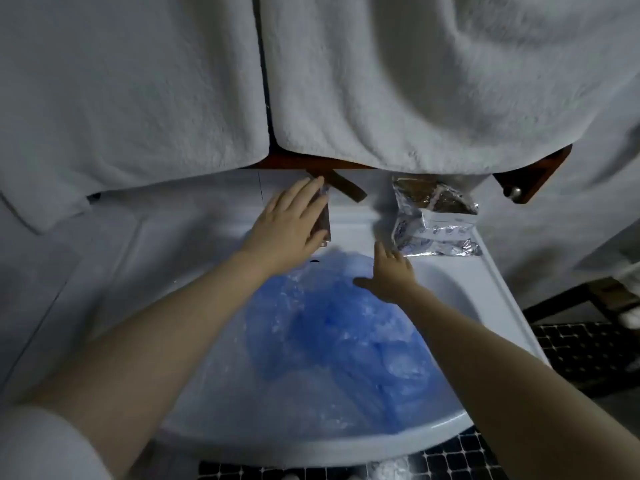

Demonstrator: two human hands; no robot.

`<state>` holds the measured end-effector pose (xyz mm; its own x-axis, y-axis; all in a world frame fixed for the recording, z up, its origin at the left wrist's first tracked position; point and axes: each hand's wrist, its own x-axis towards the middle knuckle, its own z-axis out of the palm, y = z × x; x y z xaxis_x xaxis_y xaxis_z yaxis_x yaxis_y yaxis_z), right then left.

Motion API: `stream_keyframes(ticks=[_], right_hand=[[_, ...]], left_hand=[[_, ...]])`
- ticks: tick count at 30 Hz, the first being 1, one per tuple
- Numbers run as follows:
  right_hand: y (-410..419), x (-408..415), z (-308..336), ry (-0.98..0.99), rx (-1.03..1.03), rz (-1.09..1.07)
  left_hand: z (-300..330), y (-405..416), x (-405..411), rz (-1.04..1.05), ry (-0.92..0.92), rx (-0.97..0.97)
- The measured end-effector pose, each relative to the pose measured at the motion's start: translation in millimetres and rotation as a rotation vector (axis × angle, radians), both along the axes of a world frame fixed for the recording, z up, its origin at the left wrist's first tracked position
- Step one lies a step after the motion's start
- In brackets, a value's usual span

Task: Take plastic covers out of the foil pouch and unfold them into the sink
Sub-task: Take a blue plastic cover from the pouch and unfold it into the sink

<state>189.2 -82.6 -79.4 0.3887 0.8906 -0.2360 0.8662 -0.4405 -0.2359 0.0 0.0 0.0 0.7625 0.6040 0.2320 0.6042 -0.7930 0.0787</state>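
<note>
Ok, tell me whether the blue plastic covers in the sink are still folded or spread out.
Spread out. The blue plastic covers lie as a loose, crumpled sheet across most of the sink basin, not as a folded packet.

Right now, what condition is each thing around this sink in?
Blue plastic covers: unfolded, heaped loosely in the basin.
White sink: holds the covers.
Crinkled silver foil pouch: torn open, lying on the sink's back ledge.
Flat brown and silver packet: on the ledge under the left hand, whose fingers are straight.
Right hand: open, over the covers.
White towels: hanging above.
</note>
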Motion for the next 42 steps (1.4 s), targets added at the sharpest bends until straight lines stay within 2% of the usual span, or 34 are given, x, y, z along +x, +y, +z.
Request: stream_keyframes(ticks=[4, 6, 7, 9, 11, 12, 16, 18, 23, 27, 29, 32, 34, 36, 38, 40, 42], right_hand=[[-6, -8, -19, 0.121, -0.148, -0.193], [-3, -7, -19, 0.092, -0.093, -0.259], [-1, -6, -16, 0.144, 0.000, -0.287], [3, -2, -3, 0.445, 0.220, -0.330], [4, -4, 23, 0.843, 0.412, -0.364], [2, -3, 37, 0.983, 0.471, -0.368], [-12, 0, 79, 1.285, 0.543, -0.253], [-19, 1, 90, 1.336, 0.550, -0.250], [-27, 8, 101, 1.164, 0.576, -0.362], [-32, 23, 86, 0.700, 0.451, -0.462], [-30, 21, 81, 0.542, 0.422, -0.464], [-30, -1, 96, 0.215, 0.716, -0.234], [-35, -21, 110, 0.153, 0.838, -0.017], [-41, -41, 112, 0.099, 0.756, 0.162], [-39, -53, 102, -0.103, 0.526, 0.219], [-32, -56, 91, -0.167, 0.354, 0.155], [-25, -52, 87, -0.084, 0.373, 0.042]], left_hand=[[-19, 1, -2, -0.023, 0.013, -0.078], [-25, 4, -1, -0.075, -0.014, -0.091], [-27, 5, -1, -0.101, -0.019, -0.096], [-29, 4, 1, -0.142, 0.008, -0.166], [-29, 0, 4, -0.154, 0.021, -0.336], [-28, -4, 6, -0.156, 0.005, -0.429], [-20, -17, 15, -0.102, -0.276, -0.727], [-16, -17, 19, -0.037, -0.391, -0.806], [-2, -10, 17, 0.023, -0.450, -0.834], [17, -9, 13, 0.098, -0.705, -1.059], [17, -9, 13, 0.133, -0.738, -1.096], [17, -8, 14, 0.192, -0.742, -1.042], [18, -8, 15, 0.227, -0.754, -0.997], [19, -10, 17, 0.234, -0.760, -0.941], [20, -11, 17, 0.242, -0.754, -0.898], [24, -11, 17, 0.243, -0.760, -0.889], [30, -9, 16, 0.240, -0.754, -0.865]])
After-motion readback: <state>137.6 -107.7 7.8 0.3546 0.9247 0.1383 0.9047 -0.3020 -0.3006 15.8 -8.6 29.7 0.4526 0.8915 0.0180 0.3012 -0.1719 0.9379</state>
